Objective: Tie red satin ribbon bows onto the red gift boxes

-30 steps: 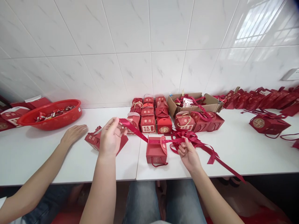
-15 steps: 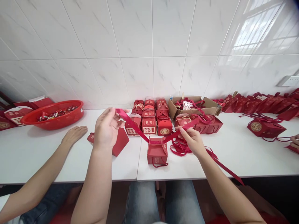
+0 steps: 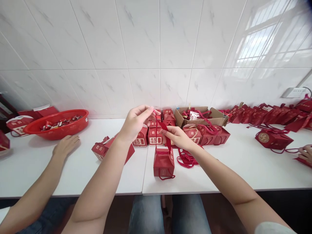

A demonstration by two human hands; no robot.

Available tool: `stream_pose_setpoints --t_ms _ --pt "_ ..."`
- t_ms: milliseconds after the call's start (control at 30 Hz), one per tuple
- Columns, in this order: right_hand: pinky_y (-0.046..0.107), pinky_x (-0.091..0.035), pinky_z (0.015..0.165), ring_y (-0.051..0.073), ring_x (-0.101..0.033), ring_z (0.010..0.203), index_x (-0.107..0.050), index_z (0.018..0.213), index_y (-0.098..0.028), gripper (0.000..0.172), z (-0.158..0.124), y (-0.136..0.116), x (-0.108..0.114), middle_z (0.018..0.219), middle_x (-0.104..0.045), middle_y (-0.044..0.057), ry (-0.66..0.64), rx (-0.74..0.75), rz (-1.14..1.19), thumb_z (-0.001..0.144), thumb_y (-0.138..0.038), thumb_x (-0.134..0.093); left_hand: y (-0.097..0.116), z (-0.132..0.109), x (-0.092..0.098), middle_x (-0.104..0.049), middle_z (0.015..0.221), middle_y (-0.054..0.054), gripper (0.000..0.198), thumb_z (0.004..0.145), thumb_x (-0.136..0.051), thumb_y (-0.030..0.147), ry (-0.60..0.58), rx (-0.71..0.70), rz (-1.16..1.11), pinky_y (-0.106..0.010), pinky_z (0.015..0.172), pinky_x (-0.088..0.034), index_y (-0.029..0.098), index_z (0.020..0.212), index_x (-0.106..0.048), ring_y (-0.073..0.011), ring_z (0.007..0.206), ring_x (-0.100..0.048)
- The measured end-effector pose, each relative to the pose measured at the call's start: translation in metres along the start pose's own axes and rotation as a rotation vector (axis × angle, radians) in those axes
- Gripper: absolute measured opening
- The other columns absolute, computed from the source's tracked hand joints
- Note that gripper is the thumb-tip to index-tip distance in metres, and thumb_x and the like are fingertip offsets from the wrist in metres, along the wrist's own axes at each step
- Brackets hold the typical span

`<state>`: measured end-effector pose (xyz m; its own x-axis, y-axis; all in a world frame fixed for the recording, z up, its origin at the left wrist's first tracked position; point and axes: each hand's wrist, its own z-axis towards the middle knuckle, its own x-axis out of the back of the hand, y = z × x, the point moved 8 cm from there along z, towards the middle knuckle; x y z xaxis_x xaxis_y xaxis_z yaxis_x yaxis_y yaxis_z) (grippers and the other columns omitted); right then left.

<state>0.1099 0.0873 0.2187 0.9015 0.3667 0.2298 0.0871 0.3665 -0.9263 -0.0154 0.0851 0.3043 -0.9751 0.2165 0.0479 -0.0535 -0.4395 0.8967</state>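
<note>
A small red gift box (image 3: pixel 163 164) stands on the white table in front of me, with a cord handle hanging at its near side. A red ribbon (image 3: pixel 156 130) runs up from the top of the box in two strands. My left hand (image 3: pixel 138 122) pinches one strand above the box. My right hand (image 3: pixel 176 136) pinches the other, lower and to the right. Both hands are close together, in front of the rows of finished-looking red boxes (image 3: pixel 155 135). Beside the box, on the right, lies a loose heap of red ribbon (image 3: pixel 187 158).
At left, a co-worker's hand (image 3: pixel 65 146) rests near a red basin (image 3: pixel 58 125) of wrapped sweets. More red boxes (image 3: pixel 99 150) lie by my left forearm. A cardboard box (image 3: pixel 179 117) holds ribbons. Far right, another person's hand (image 3: pixel 305 152) is near a dark red box (image 3: pixel 274 139).
My hands have come together above the box, drawing the ribbon from a wide spread into two near-upright strands. The co-worker's hand at left has shifted slightly left.
</note>
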Motion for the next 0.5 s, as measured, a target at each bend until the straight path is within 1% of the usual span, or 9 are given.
stream_pose_setpoints --t_ms 33,100,200,333,433,500 --pt "0.024 -0.036 0.052 0.01 -0.045 0.054 -0.05 0.069 -0.018 0.037 0.003 0.001 -0.003 0.06 -0.05 -0.003 -0.007 -0.022 0.029 0.085 -0.052 -0.052 0.0 0.002 -0.006 -0.069 0.086 -0.008 0.026 0.079 -0.063 0.039 -0.029 0.007 0.026 -0.022 0.052 -0.04 0.014 0.073 -0.065 -0.0143 0.071 -0.059" --pt "0.023 -0.031 0.048 0.009 -0.038 0.051 -0.043 0.069 -0.02 0.039 0.006 0.004 -0.004 0.057 -0.041 -0.005 0.022 -0.05 0.113 0.085 -0.055 -0.05 0.0 0.006 -0.014 -0.068 0.083 -0.008 0.028 0.079 -0.062 0.041 -0.076 0.025 0.068 -0.023 0.056 -0.042 0.014 0.076 -0.067 -0.0139 0.071 -0.059" --pt "0.023 -0.03 0.048 0.009 -0.031 0.052 -0.038 0.075 -0.023 0.04 0.004 0.006 -0.005 0.062 -0.031 -0.006 0.061 -0.037 0.233 0.084 -0.06 -0.05 -0.001 0.011 -0.02 -0.068 0.081 -0.006 0.029 0.078 -0.063 0.044 -0.127 0.049 0.088 -0.024 0.059 -0.043 0.016 0.076 -0.068 -0.0129 0.07 -0.058" --pt "0.023 -0.031 0.049 0.009 -0.031 0.055 -0.039 0.089 -0.024 0.038 0.0 0.007 -0.008 0.069 -0.034 -0.005 0.016 -0.011 0.214 0.081 -0.057 -0.058 -0.001 0.02 -0.025 -0.069 0.086 -0.005 0.027 0.078 -0.063 0.043 -0.154 0.03 0.14 -0.025 0.063 -0.043 0.016 0.075 -0.068 -0.0124 0.073 -0.058" --pt "0.022 -0.03 0.048 0.008 -0.028 0.053 -0.037 0.084 -0.024 0.033 0.002 0.012 -0.005 0.068 -0.031 -0.006 0.058 -0.016 0.317 0.085 -0.054 -0.052 0.0 0.024 -0.023 -0.067 0.082 -0.004 0.024 0.08 -0.061 0.039 -0.129 -0.006 0.214 -0.024 0.067 -0.044 0.016 0.075 -0.067 -0.0116 0.072 -0.057" --pt "0.021 -0.029 0.047 0.008 -0.026 0.05 -0.037 0.078 -0.023 0.031 0.003 0.016 0.001 0.064 -0.028 -0.007 0.119 -0.019 0.401 0.085 -0.05 -0.051 0.0 0.024 -0.018 -0.065 0.076 -0.002 0.023 0.08 -0.059 0.038 -0.093 -0.016 0.266 -0.024 0.066 -0.044 0.016 0.075 -0.066 -0.0115 0.069 -0.057"
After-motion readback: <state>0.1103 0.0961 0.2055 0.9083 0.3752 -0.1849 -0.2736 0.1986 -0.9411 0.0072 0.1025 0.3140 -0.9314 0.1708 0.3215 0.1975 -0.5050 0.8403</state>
